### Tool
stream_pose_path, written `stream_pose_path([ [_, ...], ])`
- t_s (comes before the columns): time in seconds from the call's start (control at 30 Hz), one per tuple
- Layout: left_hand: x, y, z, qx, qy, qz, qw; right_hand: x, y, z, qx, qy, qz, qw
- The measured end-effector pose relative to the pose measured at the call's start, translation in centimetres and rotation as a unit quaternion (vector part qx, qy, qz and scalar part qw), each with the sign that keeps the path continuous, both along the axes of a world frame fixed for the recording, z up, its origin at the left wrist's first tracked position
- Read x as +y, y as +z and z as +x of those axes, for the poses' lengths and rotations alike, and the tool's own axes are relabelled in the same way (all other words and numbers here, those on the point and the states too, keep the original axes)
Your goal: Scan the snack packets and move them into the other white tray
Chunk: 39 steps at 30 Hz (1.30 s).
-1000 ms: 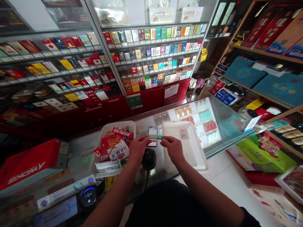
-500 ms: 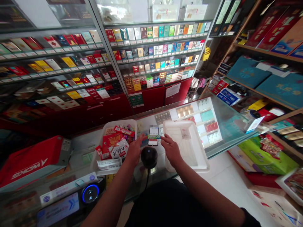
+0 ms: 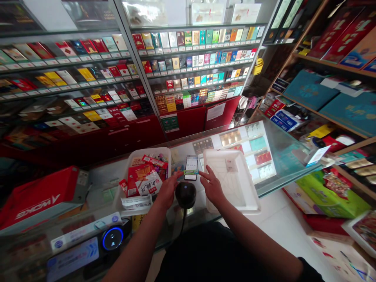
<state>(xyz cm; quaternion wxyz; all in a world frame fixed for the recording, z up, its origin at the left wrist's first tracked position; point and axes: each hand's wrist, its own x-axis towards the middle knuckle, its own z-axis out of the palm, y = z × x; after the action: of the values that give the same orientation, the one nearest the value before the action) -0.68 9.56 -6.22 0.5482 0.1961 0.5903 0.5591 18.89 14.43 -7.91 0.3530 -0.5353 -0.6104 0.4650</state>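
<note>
A slim green-and-blue gum pack [image 3: 190,172] is held level between my two hands, in front of the lit phone [image 3: 191,162] on the counter. My left hand [image 3: 169,190] has its fingertips at the pack's left end. At the right end, my right hand [image 3: 210,185] pinches it, with one finger raised. Just below the pack stands a black scanner [image 3: 185,194] with a cable running toward me. Left of my hands, a white basket [image 3: 169,156] holds red snack packets [image 3: 141,176]. To the right lies a white tray [image 3: 254,196] with a small packet inside.
A red shoe-type box [image 3: 38,203] and a payment device [image 3: 112,238] with a blue ring occupy the counter's left. Behind are glass shelves [image 3: 194,74] of cigarette packs. Boxed goods [image 3: 311,90] fill the right shelving. A green carton [image 3: 331,192] stands beyond the counter's right edge.
The gum pack has dropped slightly against the phone, and its face shows greener. Both hands stay at its ends. The whole view has shifted a little.
</note>
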Motion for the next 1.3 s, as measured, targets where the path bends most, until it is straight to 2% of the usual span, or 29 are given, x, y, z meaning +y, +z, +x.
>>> stream_pose_path([
  [0.17,0.1,0.1,0.4,0.002,0.023,-0.011,1.0,-0.2,-0.9,0.2,-0.006,0.007,-0.003,1.0],
  [0.3,0.0,0.1,0.5,0.001,0.014,-0.012,1.0,-0.4,-1.5,0.3,-0.007,0.005,-0.008,1.0],
  [0.5,-0.1,-0.1,0.2,0.013,0.003,-0.011,1.0,-0.1,-1.2,0.2,-0.024,0.013,-0.003,1.0],
  [0.7,-0.2,0.7,-0.4,-0.013,0.038,0.008,0.999,0.8,0.4,-1.0,-0.038,0.039,0.031,0.998],
  [0.9,-0.7,2.2,-1.3,-0.031,0.147,0.031,0.988,2.2,2.6,-4.2,-0.038,0.091,0.06,0.993],
  [1.1,-2.4,3.2,-2.4,-0.057,0.228,0.046,0.971,3.3,5.0,-8.2,-0.049,0.161,0.068,0.983],
  [1.3,-4.5,3.1,-3.0,-0.081,0.249,0.021,0.965,3.8,6.5,-11.7,-0.094,0.243,0.062,0.963],
])
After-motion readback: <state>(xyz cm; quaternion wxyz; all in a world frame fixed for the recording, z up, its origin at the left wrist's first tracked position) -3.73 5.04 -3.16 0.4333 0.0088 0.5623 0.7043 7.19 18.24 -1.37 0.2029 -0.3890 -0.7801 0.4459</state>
